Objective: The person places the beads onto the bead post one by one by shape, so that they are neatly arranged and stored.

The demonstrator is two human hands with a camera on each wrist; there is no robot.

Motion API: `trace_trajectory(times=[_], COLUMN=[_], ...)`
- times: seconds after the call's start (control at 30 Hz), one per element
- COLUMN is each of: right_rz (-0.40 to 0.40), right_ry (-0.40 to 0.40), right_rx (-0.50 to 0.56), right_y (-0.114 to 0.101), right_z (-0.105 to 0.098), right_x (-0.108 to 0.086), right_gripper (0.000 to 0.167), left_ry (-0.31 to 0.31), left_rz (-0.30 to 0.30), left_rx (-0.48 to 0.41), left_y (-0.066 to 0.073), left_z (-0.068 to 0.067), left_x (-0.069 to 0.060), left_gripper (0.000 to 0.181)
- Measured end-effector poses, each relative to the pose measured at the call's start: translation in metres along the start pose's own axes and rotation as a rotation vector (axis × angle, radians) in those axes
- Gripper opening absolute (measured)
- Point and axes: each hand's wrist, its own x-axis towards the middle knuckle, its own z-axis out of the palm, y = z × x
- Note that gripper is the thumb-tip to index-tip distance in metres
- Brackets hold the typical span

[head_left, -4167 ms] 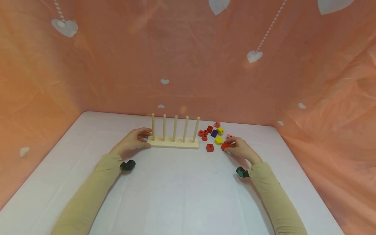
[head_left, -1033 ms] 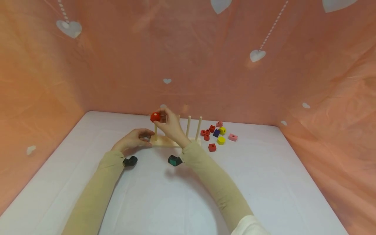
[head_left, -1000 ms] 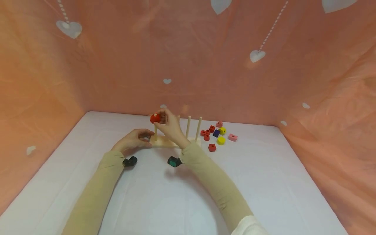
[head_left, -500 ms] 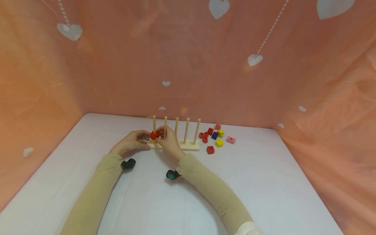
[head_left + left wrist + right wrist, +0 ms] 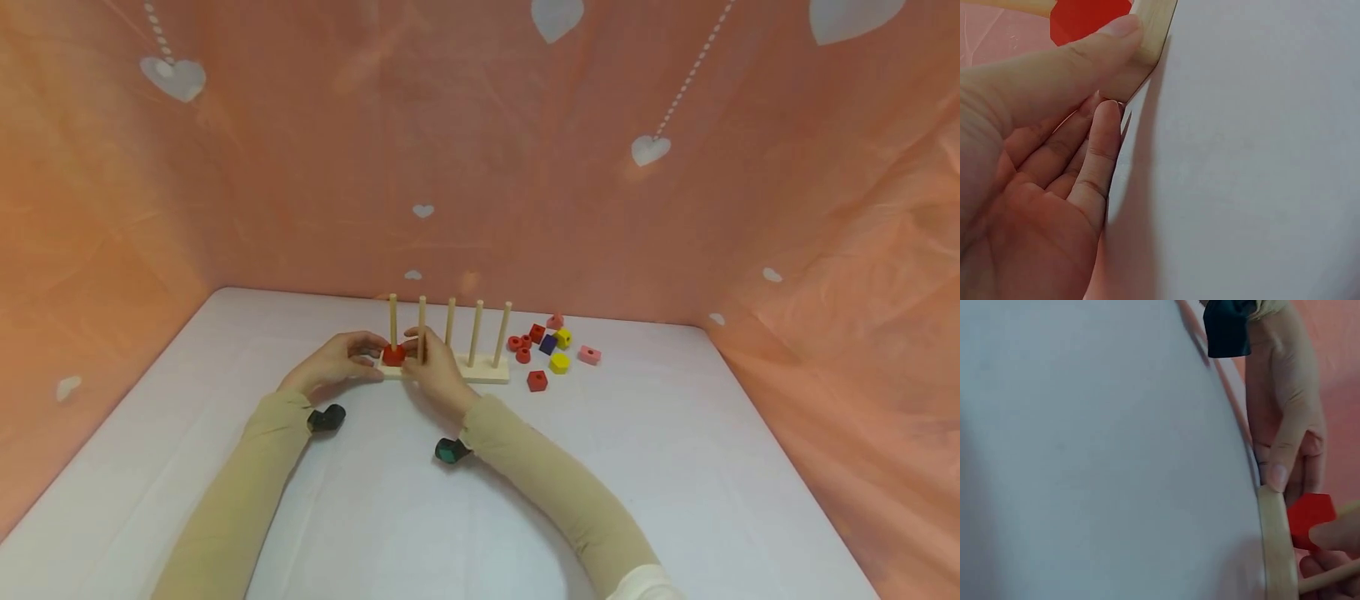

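A pale wooden peg stand point(image 5: 487, 374) with several upright pegs stands toward the back of the table. My left hand point(image 5: 332, 364) holds its left end; in the left wrist view the thumb point(image 5: 1072, 65) lies along the base. A red faceted bead point(image 5: 393, 357) sits low on the leftmost peg, at the base. Around its right side, my right hand point(image 5: 438, 371) has thumb and fingers at the bead, partly behind the second peg. The right wrist view has the thumb point(image 5: 1335, 536) against this red bead point(image 5: 1309, 515); the far-side contact is partly hidden.
Right of the stand lie several loose beads: a red bead point(image 5: 537, 381), a yellow bead point(image 5: 559, 363), a dark purple bead point(image 5: 548, 344), a pink bead point(image 5: 589, 355) and small red ones point(image 5: 522, 355). A peach curtain point(image 5: 480, 167) hangs behind the white table point(image 5: 360, 517).
My right hand picked up the red bead from the right, carried it to the leftmost peg's top, then slid it down to the base. The left hand stays at the stand's end.
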Motion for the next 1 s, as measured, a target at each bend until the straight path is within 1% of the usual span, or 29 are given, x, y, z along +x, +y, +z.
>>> trace_trajectory(times=[0.03,0.17,0.23,0.33,0.37,0.47,0.5,0.6,0.7,0.73,0.8,0.87,1.0], right_rz=[0.0,0.011,0.017,0.02,0.012,-0.022,-0.033,-0.066,-0.1,-0.102,-0.103,-0.083,-0.045], right_ry=[-0.008,-0.048,-0.083,-0.14,-0.159,-0.212,-0.234,-0.256,-0.225,-0.198,-0.145,-0.09,0.032], right_rx=[-0.013,-0.072,-0.075,-0.058,-0.051,-0.056,-0.049,-0.063,-0.09,-0.112,-0.154,-0.179,-0.231], right_y=[0.0,-0.004,-0.006,-0.009,-0.01,-0.01,-0.014,-0.012,-0.007,0.0,0.004,0.008,0.016], right_z=[-0.002,-0.011,-0.017,-0.03,-0.035,-0.053,-0.061,-0.083,-0.107,-0.115,-0.132,-0.148,-0.175], right_x=[-0.002,-0.013,-0.019,-0.03,-0.034,-0.044,-0.049,-0.06,-0.07,-0.072,-0.079,-0.084,-0.091], right_gripper=[0.044,0.056,0.063,0.069,0.07,0.065,0.062,0.053,0.047,0.045,0.042,0.04,0.039], left_ry=[-0.002,0.015,0.024,0.04,0.041,0.056,0.058,0.065,0.07,0.072,0.07,0.075,0.076], left_rz=[0.004,-0.017,-0.018,-0.028,-0.027,-0.053,-0.057,-0.065,-0.063,-0.07,-0.07,-0.078,-0.063], left_rx=[0.007,0.02,0.026,0.007,0.003,-0.021,-0.02,-0.019,-0.014,-0.016,-0.007,-0.011,-0.002], left_y=[0.0,-0.003,-0.004,-0.005,-0.005,-0.004,-0.003,-0.003,-0.004,-0.004,-0.005,-0.004,-0.003], left_z=[0.0,0.0,0.0,0.001,0.002,0.003,0.004,0.004,0.003,0.003,0.004,0.004,0.005], left_x=[0.0,0.0,0.001,0.002,0.002,0.003,0.003,0.002,0.001,0.002,0.001,0.001,0.002], left_gripper=[0.056,0.059,0.06,0.061,0.061,0.061,0.062,0.062,0.062,0.062,0.063,0.064,0.065])
